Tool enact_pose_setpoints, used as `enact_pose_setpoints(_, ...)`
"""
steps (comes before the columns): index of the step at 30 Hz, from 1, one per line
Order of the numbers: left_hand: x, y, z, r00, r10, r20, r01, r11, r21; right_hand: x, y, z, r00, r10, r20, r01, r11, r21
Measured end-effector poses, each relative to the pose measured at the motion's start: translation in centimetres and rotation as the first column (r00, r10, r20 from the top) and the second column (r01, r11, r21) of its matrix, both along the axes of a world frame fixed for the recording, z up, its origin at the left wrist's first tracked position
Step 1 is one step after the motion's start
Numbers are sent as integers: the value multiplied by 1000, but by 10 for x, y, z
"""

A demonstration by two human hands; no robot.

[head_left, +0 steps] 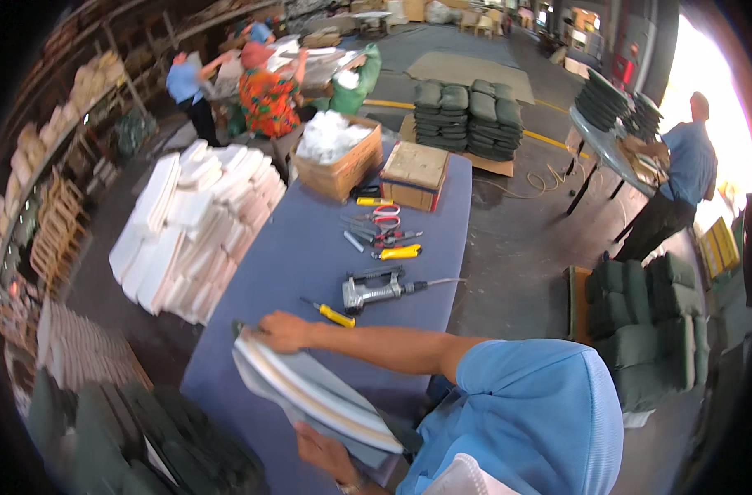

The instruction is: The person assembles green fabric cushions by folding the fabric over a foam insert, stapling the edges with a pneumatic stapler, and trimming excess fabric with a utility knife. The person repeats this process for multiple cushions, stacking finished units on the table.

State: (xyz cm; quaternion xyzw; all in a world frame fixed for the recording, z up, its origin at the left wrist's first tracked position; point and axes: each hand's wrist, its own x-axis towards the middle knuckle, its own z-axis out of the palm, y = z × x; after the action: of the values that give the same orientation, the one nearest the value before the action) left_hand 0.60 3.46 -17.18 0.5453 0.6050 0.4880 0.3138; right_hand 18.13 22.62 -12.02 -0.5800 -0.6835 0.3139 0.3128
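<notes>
A curved padded panel [306,381] with white foam, a tan strip along its edge and grey fabric lies tilted over the blue-topped table [430,186]. My right hand [283,332] is closed on its far end, where a bit of dark material shows. Lower down, my left hand [322,452] grips the panel's near side by the grey fabric; some of its fingers are hidden. Beyond my right hand lie a yellow-handled tool [335,315] with a thin dark shaft and a metal staple gun [374,289] with a hose.
Farther up the table are a yellow cutter [398,252], red-handled scissors [385,216], a carton of white stuffing [336,169] and a closed box [413,175]. White foam pieces [190,235] are piled left. Green cushions [644,330] are stacked right. Several people work farther off.
</notes>
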Motion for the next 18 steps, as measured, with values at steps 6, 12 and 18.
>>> enact_pose_setpoints(6,13,11,-55,991,-135,10,135,981,-138,39,15,-129,951,-307,-21,301,942,-146)
enact_pose_setpoints(12,-11,29,-57,990,-134,-41,125,975,-183,9,17,-89,943,-329,41,328,908,-262)
enact_pose_setpoints(18,-16,131,-31,989,-125,79,130,989,-70,-36,21,-88,951,-196,-238,98,924,-369)
